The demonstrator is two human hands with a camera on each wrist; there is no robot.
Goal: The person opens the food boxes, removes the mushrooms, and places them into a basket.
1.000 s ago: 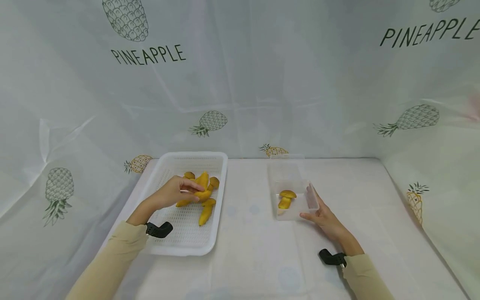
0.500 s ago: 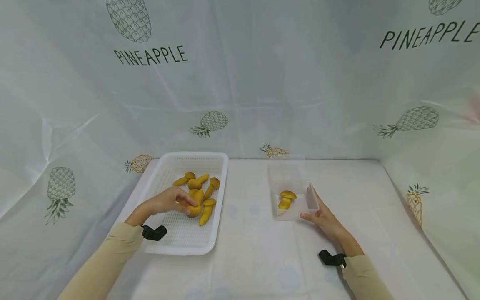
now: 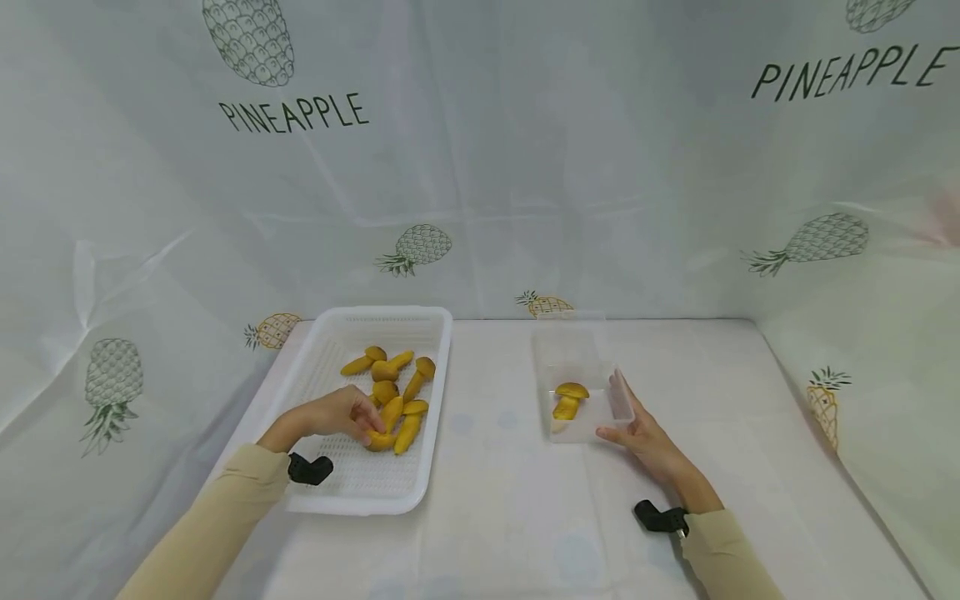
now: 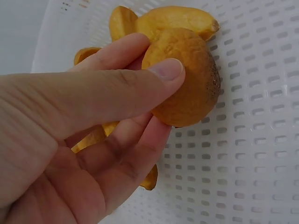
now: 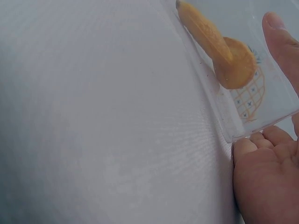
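Over the white perforated basket (image 3: pixel 440 367), my left hand (image 3: pixel 343 414) pinches a yellow mushroom (image 4: pixel 191 88) by its rounded brownish cap, thumb on the near side. Part of that mushroom is hidden behind the fingers. Several other yellow mushrooms (image 3: pixel 386 369) lie in the basket just beyond and beside the hand. My right hand (image 3: pixel 651 442) grips the right side of a clear plastic box (image 3: pixel 600 417), thumb at its front corner and fingers along the side. Inside the box lies one yellow mushroom (image 5: pixel 236 65), cap and stem visible through the wall.
The box's clear lid (image 3: pixel 573 340) stands open toward the back. A white cloth (image 3: pixel 495 517) covers the table, and a pineapple-print curtain (image 3: pixel 510 167) rises behind and at both sides. Each wrist carries a black camera mount (image 3: pixel 310 468).
My left hand has drawn back toward the near part of the basket, with the mushrooms there shifted and spread apart. My right hand stays on the box.
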